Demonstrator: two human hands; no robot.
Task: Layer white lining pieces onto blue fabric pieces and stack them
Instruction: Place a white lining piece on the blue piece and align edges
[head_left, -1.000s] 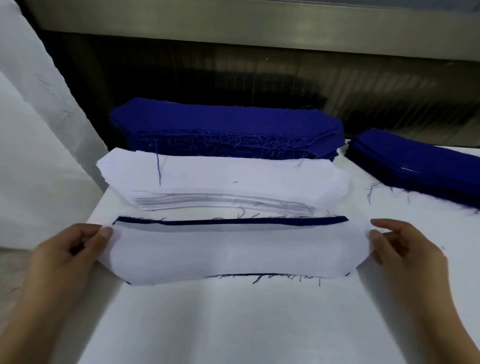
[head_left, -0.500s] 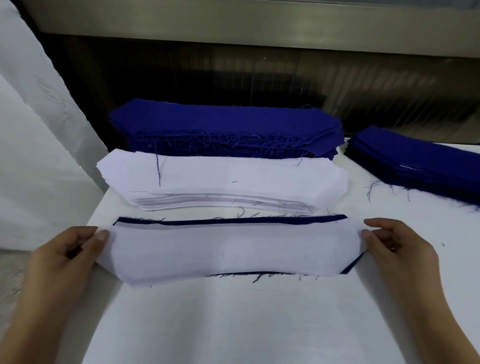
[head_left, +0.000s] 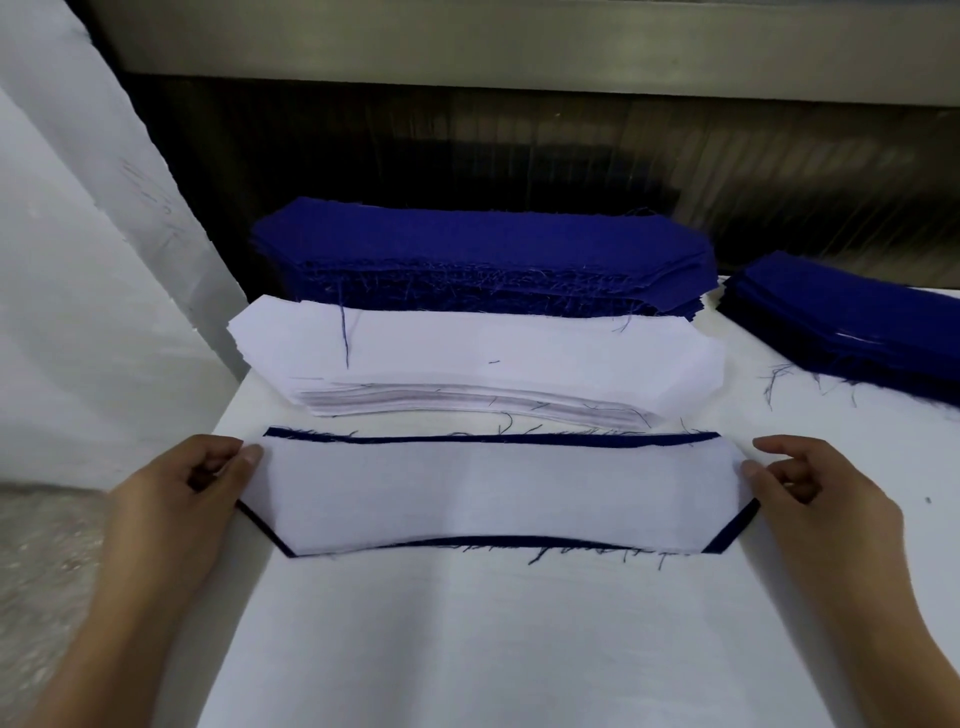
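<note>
- My left hand (head_left: 171, 499) had its thumb on the left end of the white lining piece (head_left: 493, 493), with the fingers curled in beside it; I judged that a light pinch on the end, with nothing else held.
- My right hand (head_left: 821, 499) mirrored it at the right end: thumb tip on the cloth and fingers loosely curled. I could not see whether they reached under.
- The lining ran left to right between my 2 hands, flat on the blue fabric piece (head_left: 493, 439). Both hands were equally close, 1 at each end.
- The blue showed as a thin band along the far edge and at the near corners, so I judged the lining to sit slightly near of centre. Any nudge would go toward the far side.
- Just beyond lay the stack of white lining (head_left: 467, 353), close to the blue band but not touching it.
- Farther back sat the tall blue stack (head_left: 483, 249), and a second blue stack (head_left: 852, 322) lay at the far right.
- Loose threads (head_left: 779, 379) lay on the white table (head_left: 467, 649), and nothing stood between my hands and the pair.
</note>
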